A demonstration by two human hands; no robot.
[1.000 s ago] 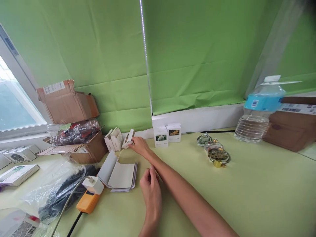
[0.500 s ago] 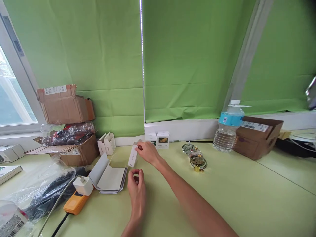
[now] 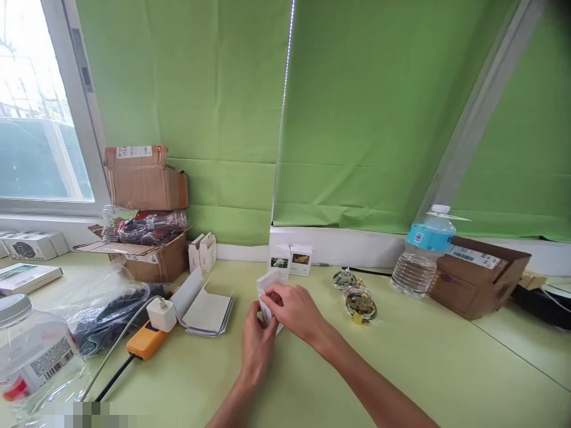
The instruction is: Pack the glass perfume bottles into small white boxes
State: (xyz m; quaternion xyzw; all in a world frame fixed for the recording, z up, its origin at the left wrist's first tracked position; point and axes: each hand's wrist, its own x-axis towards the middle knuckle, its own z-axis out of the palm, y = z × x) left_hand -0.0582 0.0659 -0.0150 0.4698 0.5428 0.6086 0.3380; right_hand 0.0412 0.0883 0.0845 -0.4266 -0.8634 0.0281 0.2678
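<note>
My hands meet over the pale green table [image 3: 401, 368] in front of me. Between them is a small white cardboard carton [image 3: 266, 299], partly folded, its lower part hidden by my fingers. My left hand [image 3: 259, 348] pinches its lower edge from below. My right hand [image 3: 294, 312] lies across its upper side, fingers wrapped over it. Just behind the carton stand two small white boxes with flower pictures [image 3: 290, 260]. An opened grey-white folded card [image 3: 200, 307] lies to the left of my hands.
Glass ornaments with gold parts [image 3: 355, 300] lie right of my hands, then a water bottle [image 3: 422, 261] and a cardboard box [image 3: 477, 276]. At left are a white plug on an orange power strip [image 3: 147, 339], bagged black cable [image 3: 109, 318], stacked cardboard boxes [image 3: 147, 184], and a clear jar [image 3: 31, 356].
My hands have come together, and the white carton that my right hand held upright is now held by both. The view has swung, so the table's objects sit further right and the jar shows more.
</note>
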